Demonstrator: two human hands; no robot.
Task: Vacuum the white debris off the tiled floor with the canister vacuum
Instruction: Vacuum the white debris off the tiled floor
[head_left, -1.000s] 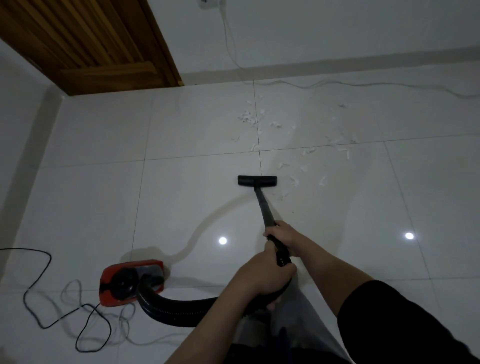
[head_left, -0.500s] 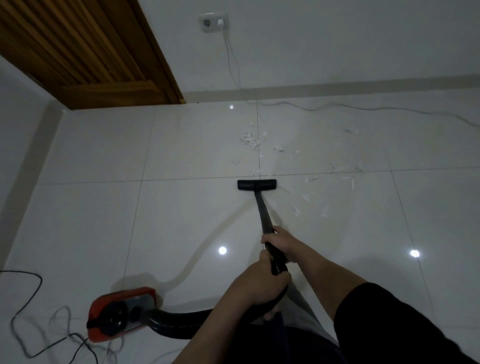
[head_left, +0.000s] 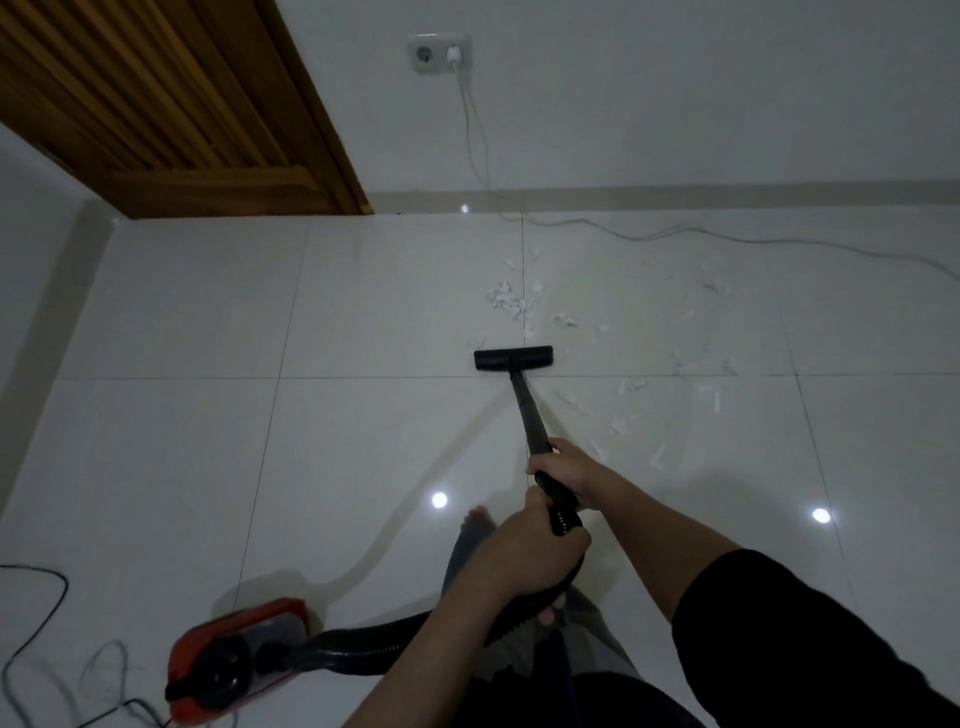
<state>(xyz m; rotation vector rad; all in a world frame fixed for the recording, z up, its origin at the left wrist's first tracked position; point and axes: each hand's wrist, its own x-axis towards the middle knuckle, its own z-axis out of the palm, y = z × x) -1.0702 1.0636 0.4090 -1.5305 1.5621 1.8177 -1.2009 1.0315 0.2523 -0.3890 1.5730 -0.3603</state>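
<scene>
Just short of the white debris (head_left: 508, 301), the nozzle (head_left: 513, 358) sits on the floor; your right hand (head_left: 563, 470) and left hand (head_left: 530, 558) both curl tightly around the wand (head_left: 531, 415).

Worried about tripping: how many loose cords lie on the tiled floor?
2. A thin white cord runs from the wall socket along the far skirting to the right; a black cord loops at near left beside the red canister vacuum. Parts run out of view.
</scene>
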